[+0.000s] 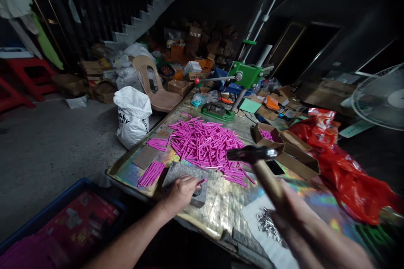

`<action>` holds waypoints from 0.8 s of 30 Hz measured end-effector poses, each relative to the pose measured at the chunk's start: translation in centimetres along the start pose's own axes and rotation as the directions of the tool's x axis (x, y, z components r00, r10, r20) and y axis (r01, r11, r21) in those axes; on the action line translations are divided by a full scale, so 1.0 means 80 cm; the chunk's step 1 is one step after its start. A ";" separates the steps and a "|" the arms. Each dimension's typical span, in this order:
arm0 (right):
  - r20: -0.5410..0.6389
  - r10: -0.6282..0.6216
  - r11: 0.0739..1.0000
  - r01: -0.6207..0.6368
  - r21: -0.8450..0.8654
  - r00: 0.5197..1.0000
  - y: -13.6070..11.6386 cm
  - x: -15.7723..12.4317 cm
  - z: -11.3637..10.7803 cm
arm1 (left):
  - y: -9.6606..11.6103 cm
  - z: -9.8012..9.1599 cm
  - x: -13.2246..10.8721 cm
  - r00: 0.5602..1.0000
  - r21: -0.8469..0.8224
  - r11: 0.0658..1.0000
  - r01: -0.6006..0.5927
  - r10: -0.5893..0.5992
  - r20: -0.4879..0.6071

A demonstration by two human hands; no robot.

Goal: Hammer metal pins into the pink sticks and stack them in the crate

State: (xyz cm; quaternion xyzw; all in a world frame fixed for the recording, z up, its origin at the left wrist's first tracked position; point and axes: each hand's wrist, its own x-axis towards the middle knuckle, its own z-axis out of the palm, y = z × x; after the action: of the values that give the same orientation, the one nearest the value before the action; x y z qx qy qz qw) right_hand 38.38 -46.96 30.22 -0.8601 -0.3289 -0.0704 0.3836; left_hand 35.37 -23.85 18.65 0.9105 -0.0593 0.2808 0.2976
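Long wooden-edged surface (217,208) runs away from me, its top partly covered in a shiny, rainbow-tinted sheet. Tall green metal lever press (248,75), red ball on its handle, stands at the far end. Left of that end, a beige plastic chair (160,94); nearer me on the floor, a white woven sack (134,115) with black lettering. Crumpled translucent red plastic bag (353,180) sprawls along the right side, a pale round fan (391,97) above it. Wide loose heap of slim bright-pink rods (205,141) fills the middle of the surface; to its right, an open brown cardboard box (298,160). Speckled grey stone block (175,171) sits near my edge, just in front of the heap. White sheet (254,214) lies to its right. Hammer with dark metal head and pale wooden handle (268,183) is raised over the surface, head near the heap's right side. My hands are well apart: right hand (292,208), blurred, wrapped around the handle; left hand (182,190) low over the block, fingers closed on a single pink rod (201,181) whose end pokes out to the right. Left of the block, a tidy side-by-side row of pink rods (151,174). Smallest: silvery metal pins (269,225), scattered on the sheet.
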 end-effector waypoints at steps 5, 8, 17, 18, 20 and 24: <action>0.291 0.075 0.996 -0.057 -0.068 0.954 0.008 0.011 0.025 | 0.000 0.002 0.000 1.000 0.025 1.000 -0.001 0.001 -0.009; 0.228 0.179 0.983 -0.185 0.006 0.957 0.021 0.008 0.028 | 0.003 0.002 -0.001 0.999 0.008 0.999 0.039 -0.039 -0.004; 0.265 0.579 0.707 -0.637 0.308 0.771 0.136 -0.055 0.131 | -0.022 -0.041 -0.018 0.920 0.043 0.921 0.387 -0.383 -0.089; 0.278 0.602 0.663 -0.662 0.348 0.749 0.144 -0.062 0.140 | -0.031 -0.051 -0.020 0.902 0.101 0.897 0.431 -0.425 -0.075; 0.305 0.625 0.614 -0.694 0.376 0.719 0.154 -0.070 0.150 | -0.053 -0.073 -0.025 0.854 0.227 0.828 0.512 -0.519 -0.030; 0.305 0.593 0.728 -0.658 0.193 0.745 0.165 -0.071 0.152 | -0.094 -0.105 -0.035 0.732 0.424 0.682 0.596 -0.679 0.065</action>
State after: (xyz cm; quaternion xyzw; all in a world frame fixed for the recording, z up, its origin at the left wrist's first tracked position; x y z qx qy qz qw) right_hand 40.56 -47.77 11.57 -0.8572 -0.0651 0.2091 0.4662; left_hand 31.12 -13.05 18.85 0.9374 0.2857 0.0638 0.1889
